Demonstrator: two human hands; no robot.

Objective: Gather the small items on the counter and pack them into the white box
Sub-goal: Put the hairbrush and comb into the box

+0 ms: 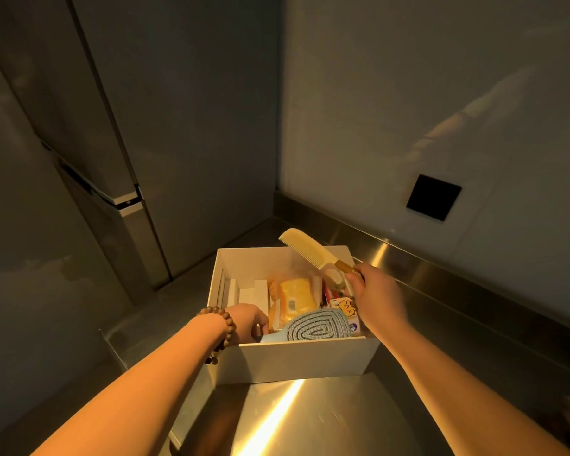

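The white box [297, 360] stands on the steel counter [323, 419] in the corner. Inside lie a blue hairbrush [313, 325], a yellow packet [298, 296], white cartons [254, 296] and a small cartoon-printed packet [346, 307]. My right hand [380, 299] grips the handle of a yellow comb [306, 248], which slants up over the box's far right corner. My left hand [247, 320], with a wooden bead bracelet on the wrist, reaches into the box's near left part, by the hairbrush handle; its fingertips are hidden.
A tall grey refrigerator [119, 179] rises to the left of the counter. Behind the box is a grey wall with a black square socket plate [433, 197]. A steel upstand [441, 274] runs along the counter's back edge.
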